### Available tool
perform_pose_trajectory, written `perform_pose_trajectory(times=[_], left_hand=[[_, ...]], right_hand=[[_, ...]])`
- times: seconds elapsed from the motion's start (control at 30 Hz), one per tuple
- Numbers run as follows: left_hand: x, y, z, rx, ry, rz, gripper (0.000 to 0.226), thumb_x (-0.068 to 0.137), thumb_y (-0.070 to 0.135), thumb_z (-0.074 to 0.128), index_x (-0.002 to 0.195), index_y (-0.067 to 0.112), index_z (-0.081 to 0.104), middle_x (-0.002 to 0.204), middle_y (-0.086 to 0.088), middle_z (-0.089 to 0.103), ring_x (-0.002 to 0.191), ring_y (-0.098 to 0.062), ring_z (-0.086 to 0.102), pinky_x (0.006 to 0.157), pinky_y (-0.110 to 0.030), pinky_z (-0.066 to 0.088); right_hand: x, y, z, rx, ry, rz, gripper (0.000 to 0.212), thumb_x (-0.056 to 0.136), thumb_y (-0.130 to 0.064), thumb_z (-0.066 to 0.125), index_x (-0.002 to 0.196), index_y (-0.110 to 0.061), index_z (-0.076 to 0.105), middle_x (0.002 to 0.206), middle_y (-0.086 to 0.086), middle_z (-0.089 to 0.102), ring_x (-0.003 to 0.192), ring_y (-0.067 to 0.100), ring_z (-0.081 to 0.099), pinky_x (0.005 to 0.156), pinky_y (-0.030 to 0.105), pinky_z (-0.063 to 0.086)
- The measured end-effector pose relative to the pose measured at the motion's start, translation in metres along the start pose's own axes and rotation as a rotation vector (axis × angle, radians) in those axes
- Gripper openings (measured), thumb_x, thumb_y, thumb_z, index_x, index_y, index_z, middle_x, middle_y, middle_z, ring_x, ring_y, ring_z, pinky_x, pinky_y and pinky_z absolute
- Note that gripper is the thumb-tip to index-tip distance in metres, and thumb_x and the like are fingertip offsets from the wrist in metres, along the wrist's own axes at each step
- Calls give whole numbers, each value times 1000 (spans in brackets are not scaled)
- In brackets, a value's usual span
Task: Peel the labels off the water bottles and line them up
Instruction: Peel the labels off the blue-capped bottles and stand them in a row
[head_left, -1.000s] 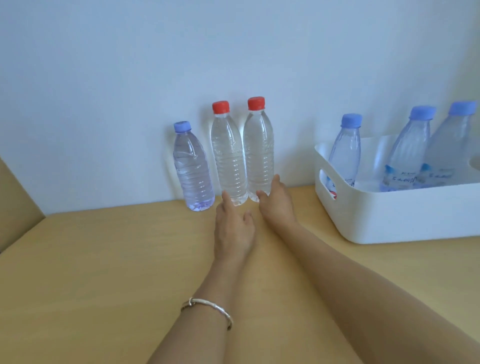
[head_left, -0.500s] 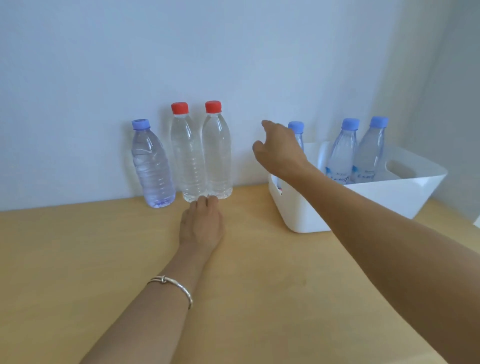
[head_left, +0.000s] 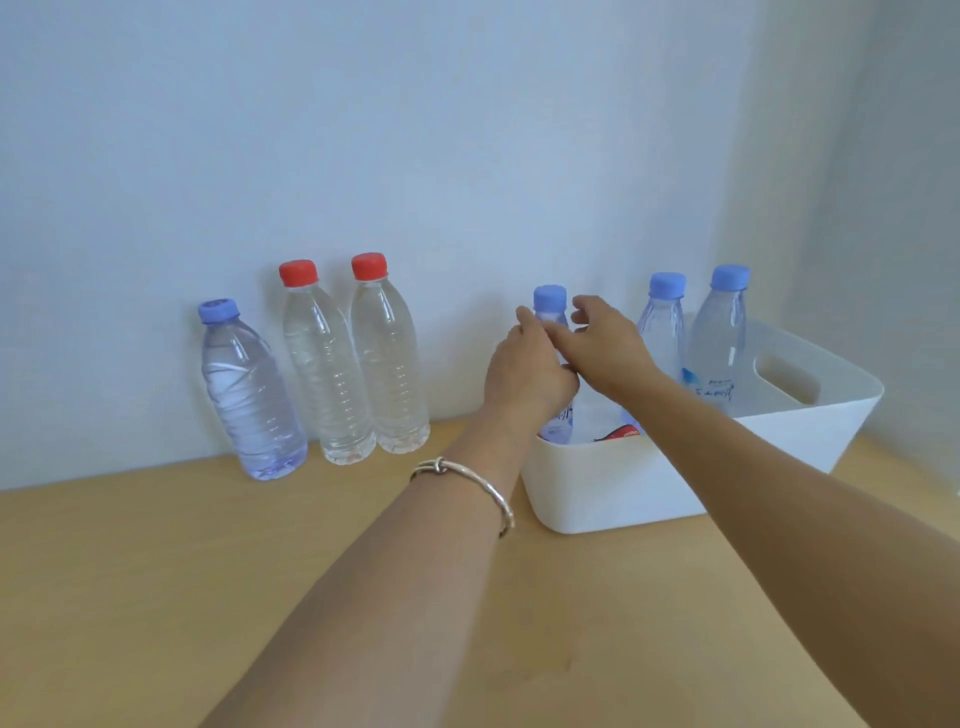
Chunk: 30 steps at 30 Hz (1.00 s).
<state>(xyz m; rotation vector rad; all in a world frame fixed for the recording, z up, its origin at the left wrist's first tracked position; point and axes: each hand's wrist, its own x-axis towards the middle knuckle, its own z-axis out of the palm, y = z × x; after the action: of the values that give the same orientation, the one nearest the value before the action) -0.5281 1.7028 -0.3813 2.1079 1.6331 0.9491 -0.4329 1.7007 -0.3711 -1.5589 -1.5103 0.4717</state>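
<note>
- Reaching into the white bin (head_left: 623, 499), both hands meet at the front bottle (head_left: 549, 301). It stands upright at the bin's left end, ahead of the person and slightly right.
- The left hand (head_left: 527, 366) is nearer, over the bottle's shoulder; its fingers are hidden, so I cannot tell whether it grips.
- The right hand (head_left: 610, 348) hovers beside the neck, fingers spread and loosely curved, holding nothing.
- The bin also holds a second labelled bottle (head_left: 662, 338), a third labelled bottle (head_left: 719, 343) and a red scrap (head_left: 621, 432).
- A row of 3 bare bottles (head_left: 324, 374) stands on the tabletop (head_left: 156, 571) against the wall, left of the bin.
</note>
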Motion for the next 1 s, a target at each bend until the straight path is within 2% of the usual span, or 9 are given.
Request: perform_pose_trajectory(times=[0.13,0.23,0.33,0.4,0.47,0.67,0.77,0.87,1.0], left_hand=[[-1,-6,4,203,-15,32,53,87,11,50,136,3,32,121,-13,58,110,-34,57,74,-35,40],[-7,-7,2,177,-18,42,47,87,7,49,133,5,37,122,-13,57,112,-33,55,74,-33,38],[-14,-2,-2,168,-67,93,74,91,11,53,152,10,12,140,-10,43,122,-31,50,84,-36,44],[-18,7,-14,127,-97,147,92,91,20,59,154,19,-9,147,-6,34,124,-27,50,90,-38,47],[-19,20,-33,21,-63,202,101,89,20,64,153,26,-14,145,-6,36,124,-25,51,92,-39,48],[-40,8,-90,-176,292,265,101,82,14,68,154,30,-2,139,-4,43,123,-19,50,91,-32,48],[-65,-28,-106,-287,296,264,88,81,9,66,150,33,18,133,5,51,116,-13,55,89,-29,51],[-104,-66,-110,-365,259,247,78,81,4,66,131,52,32,121,21,57,113,3,57,88,-16,48],[-145,-110,-106,-451,204,166,78,82,1,67,140,40,33,127,22,58,119,7,54,94,-12,44]], right_hand=[[-1,5,9,-21,-74,-37,30,95,-38,51,110,-12,50,95,2,58,79,17,55,55,20,35],[-7,6,5,-55,-59,-81,18,93,-26,54,101,-11,48,82,-1,54,66,11,52,52,20,35],[-17,2,-2,-16,-12,-98,11,93,-24,52,95,-15,48,81,-2,57,74,18,58,61,27,43],[-23,-8,-11,77,78,-131,10,93,-24,53,102,-18,52,93,-1,61,88,18,60,71,27,44],[-27,-30,-23,166,168,-194,13,93,-23,54,106,-22,53,97,-5,60,94,15,59,75,23,42],[-64,-112,-16,262,213,-413,24,92,-24,57,115,-19,58,100,-6,60,94,8,53,79,21,40],[-88,-120,13,252,70,-430,21,93,-23,55,111,-15,61,101,-1,66,93,13,58,82,27,46],[-112,-112,48,240,-51,-421,20,92,-22,56,110,-15,62,100,1,68,94,12,60,84,31,48],[-137,-94,92,230,-188,-415,19,92,-25,57,109,-18,61,98,-2,67,95,11,59,85,35,50]])
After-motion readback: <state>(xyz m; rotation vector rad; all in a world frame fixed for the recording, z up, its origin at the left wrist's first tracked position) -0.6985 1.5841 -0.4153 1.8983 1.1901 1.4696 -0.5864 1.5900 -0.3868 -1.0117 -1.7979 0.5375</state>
